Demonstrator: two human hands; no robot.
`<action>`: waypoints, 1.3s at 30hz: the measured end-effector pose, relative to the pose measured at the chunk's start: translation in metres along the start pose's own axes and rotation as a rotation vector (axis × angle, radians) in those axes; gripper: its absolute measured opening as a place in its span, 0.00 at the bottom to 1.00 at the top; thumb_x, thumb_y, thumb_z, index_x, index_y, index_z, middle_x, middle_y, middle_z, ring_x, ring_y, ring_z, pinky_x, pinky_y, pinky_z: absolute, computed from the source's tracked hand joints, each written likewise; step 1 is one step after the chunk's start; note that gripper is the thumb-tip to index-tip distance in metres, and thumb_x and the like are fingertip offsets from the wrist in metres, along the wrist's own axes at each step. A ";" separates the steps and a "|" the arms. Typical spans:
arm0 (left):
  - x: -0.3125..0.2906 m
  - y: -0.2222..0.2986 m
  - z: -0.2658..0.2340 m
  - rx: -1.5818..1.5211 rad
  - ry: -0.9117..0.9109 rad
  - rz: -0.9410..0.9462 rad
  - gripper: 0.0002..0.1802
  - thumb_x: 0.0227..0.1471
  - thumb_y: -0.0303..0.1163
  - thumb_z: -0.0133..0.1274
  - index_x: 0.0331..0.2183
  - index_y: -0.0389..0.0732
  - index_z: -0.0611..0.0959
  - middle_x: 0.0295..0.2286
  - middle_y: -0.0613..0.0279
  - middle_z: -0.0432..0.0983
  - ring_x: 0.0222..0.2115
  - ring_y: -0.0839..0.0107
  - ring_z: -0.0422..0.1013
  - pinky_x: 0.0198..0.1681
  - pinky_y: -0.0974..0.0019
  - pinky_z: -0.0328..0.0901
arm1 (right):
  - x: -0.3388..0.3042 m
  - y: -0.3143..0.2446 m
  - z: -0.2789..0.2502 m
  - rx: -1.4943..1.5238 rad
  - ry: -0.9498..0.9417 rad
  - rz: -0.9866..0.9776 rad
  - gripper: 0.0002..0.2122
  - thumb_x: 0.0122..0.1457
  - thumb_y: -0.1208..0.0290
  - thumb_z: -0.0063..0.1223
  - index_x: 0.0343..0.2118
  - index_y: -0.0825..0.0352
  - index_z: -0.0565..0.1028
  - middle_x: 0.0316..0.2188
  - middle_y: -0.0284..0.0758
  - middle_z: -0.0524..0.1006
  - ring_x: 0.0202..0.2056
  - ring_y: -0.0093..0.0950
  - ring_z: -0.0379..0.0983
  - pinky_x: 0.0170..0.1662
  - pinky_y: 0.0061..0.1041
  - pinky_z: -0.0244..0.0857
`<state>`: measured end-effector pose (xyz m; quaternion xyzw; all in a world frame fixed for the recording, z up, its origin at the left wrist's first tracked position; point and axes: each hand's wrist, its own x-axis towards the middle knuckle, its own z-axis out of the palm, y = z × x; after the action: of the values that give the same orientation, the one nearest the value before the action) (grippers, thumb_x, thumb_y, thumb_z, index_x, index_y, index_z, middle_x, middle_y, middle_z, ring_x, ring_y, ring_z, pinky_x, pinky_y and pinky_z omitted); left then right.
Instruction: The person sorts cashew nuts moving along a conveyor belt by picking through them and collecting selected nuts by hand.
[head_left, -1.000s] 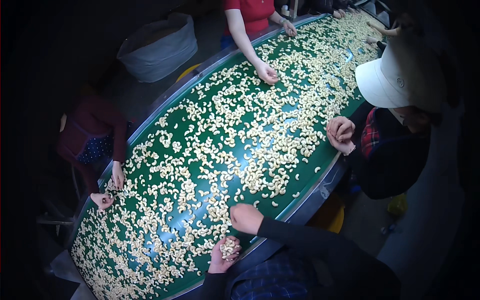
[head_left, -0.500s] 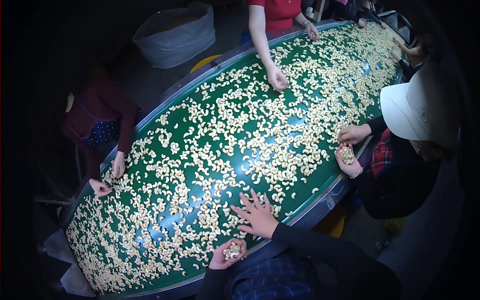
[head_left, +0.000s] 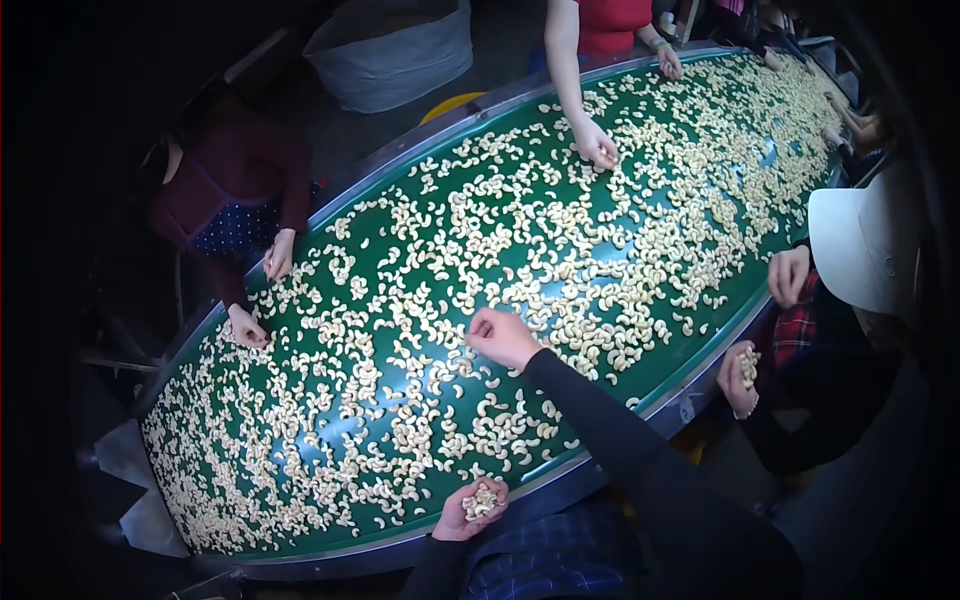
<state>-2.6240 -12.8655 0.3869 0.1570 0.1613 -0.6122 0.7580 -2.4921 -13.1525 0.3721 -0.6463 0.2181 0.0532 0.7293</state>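
Note:
Pale cashew nuts (head_left: 498, 432) lie scattered over a long green belt (head_left: 662, 373). My left hand (head_left: 462, 512) is cupped at the near edge of the belt, fingers curled round a small heap of cashews (head_left: 482, 501). Stretched out over the middle of the belt, my right hand (head_left: 503, 338) has its fingers pinched together just above the nuts. Whatever is between those fingertips is too small to make out.
A metal rim (head_left: 640, 418) borders the belt. On the right, a co-worker in a white cap (head_left: 850, 245) holds cashews in one hand. Others work opposite, one in a red top (head_left: 610, 25), one in maroon (head_left: 245, 160). A large grey sack (head_left: 390, 62) stands behind.
My right hand has moved farther out over the belt and closed from spread fingers to a pinch. My left hand stays near the edge. The right co-worker's hands have drawn back from the nuts.

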 end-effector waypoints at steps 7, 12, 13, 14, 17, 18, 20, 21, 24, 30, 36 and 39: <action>0.011 -0.005 0.008 0.024 -0.002 0.074 0.19 0.60 0.42 0.45 0.37 0.34 0.77 0.33 0.52 0.66 0.26 0.69 0.65 0.15 0.79 0.58 | 0.027 0.015 0.032 -0.867 0.181 -0.356 0.04 0.48 0.72 0.57 0.26 0.65 0.76 0.27 0.44 0.76 0.31 0.43 0.75 0.39 0.38 0.70; 0.003 -0.015 0.010 -0.065 0.026 0.116 0.19 0.60 0.42 0.44 0.38 0.33 0.76 0.34 0.52 0.66 0.26 0.70 0.64 0.15 0.79 0.57 | 0.023 -0.005 -0.014 0.267 -0.203 0.078 0.09 0.55 0.65 0.58 0.32 0.66 0.76 0.19 0.25 0.72 0.21 0.16 0.68 0.22 0.16 0.62; 0.003 -0.017 0.012 -0.098 0.005 0.127 0.20 0.61 0.42 0.43 0.38 0.33 0.76 0.34 0.52 0.65 0.26 0.70 0.63 0.15 0.80 0.57 | 0.030 -0.007 -0.015 0.304 -0.197 0.055 0.09 0.57 0.64 0.57 0.33 0.66 0.75 0.19 0.26 0.71 0.21 0.16 0.68 0.22 0.15 0.61; 0.003 -0.018 0.013 -0.092 0.002 0.126 0.20 0.61 0.42 0.43 0.38 0.33 0.76 0.34 0.52 0.65 0.26 0.70 0.63 0.15 0.80 0.57 | 0.040 -0.011 -0.014 0.341 -0.192 0.032 0.10 0.58 0.63 0.55 0.33 0.66 0.75 0.19 0.26 0.71 0.21 0.15 0.68 0.22 0.14 0.60; 0.002 -0.020 0.013 -0.107 -0.011 0.120 0.20 0.61 0.42 0.42 0.39 0.32 0.76 0.33 0.52 0.65 0.28 0.69 0.63 0.16 0.80 0.57 | 0.073 -0.034 0.020 -0.451 0.002 -0.227 0.13 0.57 0.61 0.54 0.33 0.69 0.74 0.22 0.37 0.76 0.27 0.31 0.75 0.32 0.30 0.68; 0.000 -0.021 0.015 -0.102 -0.005 0.124 0.20 0.61 0.42 0.42 0.39 0.32 0.76 0.33 0.52 0.65 0.28 0.69 0.63 0.16 0.80 0.57 | 0.079 -0.040 0.034 -0.670 0.063 -0.282 0.14 0.56 0.61 0.55 0.33 0.69 0.74 0.25 0.40 0.78 0.30 0.37 0.77 0.35 0.35 0.69; 0.004 -0.022 0.018 -0.099 0.034 0.141 0.20 0.61 0.42 0.43 0.39 0.32 0.76 0.34 0.51 0.65 0.28 0.69 0.63 0.16 0.80 0.57 | 0.090 -0.038 0.046 -0.894 0.120 -0.328 0.15 0.54 0.60 0.57 0.36 0.68 0.74 0.30 0.44 0.78 0.35 0.42 0.76 0.39 0.39 0.70; 0.008 -0.023 0.015 -0.117 0.007 0.139 0.19 0.61 0.41 0.43 0.39 0.33 0.76 0.34 0.51 0.65 0.28 0.69 0.63 0.16 0.81 0.57 | 0.102 -0.030 0.048 -0.928 0.082 -0.252 0.17 0.53 0.60 0.59 0.38 0.68 0.73 0.32 0.44 0.78 0.37 0.40 0.76 0.40 0.38 0.70; 0.009 -0.025 0.014 -0.109 0.008 0.153 0.20 0.61 0.43 0.44 0.40 0.34 0.77 0.34 0.51 0.65 0.28 0.69 0.62 0.17 0.80 0.57 | 0.104 -0.025 0.040 -0.759 -0.023 -0.290 0.13 0.53 0.60 0.59 0.31 0.66 0.76 0.30 0.43 0.79 0.36 0.39 0.77 0.40 0.37 0.70; -0.002 -0.028 0.008 -0.107 0.078 0.123 0.19 0.59 0.45 0.46 0.40 0.40 0.78 0.34 0.56 0.63 0.25 0.70 0.61 0.20 0.75 0.58 | 0.123 -0.039 0.043 -0.103 -0.220 -0.083 0.18 0.58 0.55 0.51 0.40 0.68 0.71 0.27 0.36 0.79 0.29 0.30 0.77 0.34 0.30 0.68; 0.006 -0.025 -0.003 -0.101 0.096 0.140 0.19 0.60 0.45 0.45 0.40 0.40 0.78 0.33 0.56 0.64 0.25 0.70 0.61 0.20 0.76 0.59 | 0.143 -0.041 0.092 -1.062 -0.054 -0.339 0.15 0.53 0.65 0.55 0.39 0.69 0.74 0.28 0.40 0.80 0.34 0.38 0.78 0.35 0.37 0.71; 0.016 -0.025 0.013 -0.055 0.099 0.120 0.19 0.60 0.45 0.44 0.40 0.39 0.78 0.33 0.55 0.64 0.26 0.70 0.61 0.20 0.76 0.59 | 0.150 -0.035 0.103 -1.140 -0.089 -0.300 0.09 0.56 0.72 0.49 0.36 0.64 0.79 0.31 0.39 0.81 0.37 0.35 0.79 0.36 0.34 0.71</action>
<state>-2.6445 -12.8900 0.3901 0.1756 0.2059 -0.5523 0.7885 -2.3190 -13.0890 0.3536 -0.9572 0.0302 0.0854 0.2748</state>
